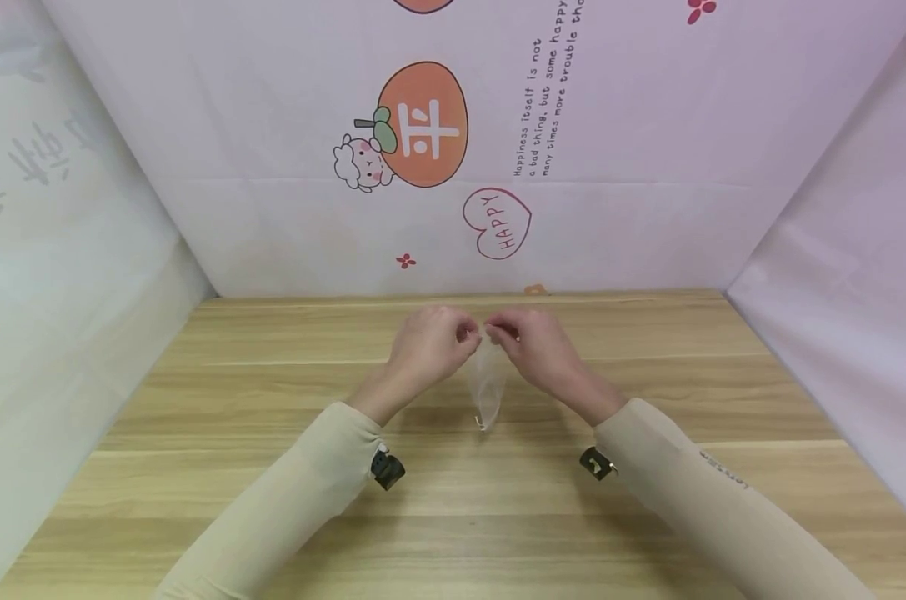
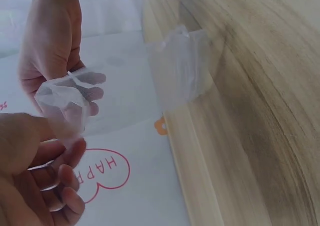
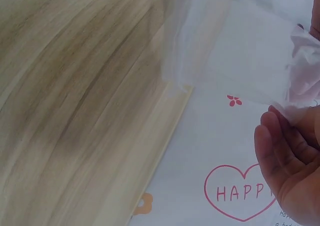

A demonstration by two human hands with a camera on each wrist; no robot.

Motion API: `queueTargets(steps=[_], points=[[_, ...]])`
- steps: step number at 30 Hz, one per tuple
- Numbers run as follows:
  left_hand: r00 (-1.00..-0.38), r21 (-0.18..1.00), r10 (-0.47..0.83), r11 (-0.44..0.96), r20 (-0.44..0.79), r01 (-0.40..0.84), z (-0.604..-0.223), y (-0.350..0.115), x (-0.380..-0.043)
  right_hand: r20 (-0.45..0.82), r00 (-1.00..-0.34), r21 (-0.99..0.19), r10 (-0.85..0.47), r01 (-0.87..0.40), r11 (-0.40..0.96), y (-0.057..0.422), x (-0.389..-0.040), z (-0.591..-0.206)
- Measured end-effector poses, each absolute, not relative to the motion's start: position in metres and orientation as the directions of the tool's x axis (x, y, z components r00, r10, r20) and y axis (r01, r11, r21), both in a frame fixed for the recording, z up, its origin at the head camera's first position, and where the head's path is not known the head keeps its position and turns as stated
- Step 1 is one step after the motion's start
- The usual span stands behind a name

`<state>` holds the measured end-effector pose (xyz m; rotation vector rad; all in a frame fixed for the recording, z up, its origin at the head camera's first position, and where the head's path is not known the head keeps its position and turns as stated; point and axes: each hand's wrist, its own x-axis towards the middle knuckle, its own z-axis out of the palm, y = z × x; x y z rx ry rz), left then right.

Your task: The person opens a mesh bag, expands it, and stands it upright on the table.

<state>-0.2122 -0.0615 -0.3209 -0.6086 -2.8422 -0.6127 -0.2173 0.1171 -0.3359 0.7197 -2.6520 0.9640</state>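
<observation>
A sheer white mesh bag (image 1: 488, 387) hangs between the two hands over the table, narrowing to a point at the lower end. On its left side, the left hand (image 1: 432, 342) pinches the upper edge between thumb and index finger. The right hand (image 1: 537, 348) pinches the opposite side of that edge. Up close in the left wrist view, the bag (image 2: 180, 70) looks thin and see-through, and its gathered mouth is spread between the hands. In the right wrist view, the right hand's (image 3: 292, 161) other fingers are bent below the bag (image 3: 200, 40).
A wood-grain table (image 1: 272, 433) lies under the hands. Behind it stands a white printed backdrop (image 1: 633, 217), and white cloth walls (image 1: 70, 250) close off both sides. Dark straps with small devices sit at both wrists.
</observation>
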Motion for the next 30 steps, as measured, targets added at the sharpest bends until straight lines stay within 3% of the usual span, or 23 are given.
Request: queueTargets(steps=[22,30], points=[[-0.95,0.463,0.282,0.829,0.135,0.312,-0.3217,-0.0616,-0.2164,0.394,-0.853,-0.564,-0.344,-0.519,0.642,0.1145,-0.218,-0.3352],[-0.948,0.499,0.309,0.812,0.071,0.302,-0.3244,-0.065,-0.217,0.368,-0.873,-0.596,-0.321,-0.486,0.639,0.1147,-0.2192,-0.3357]])
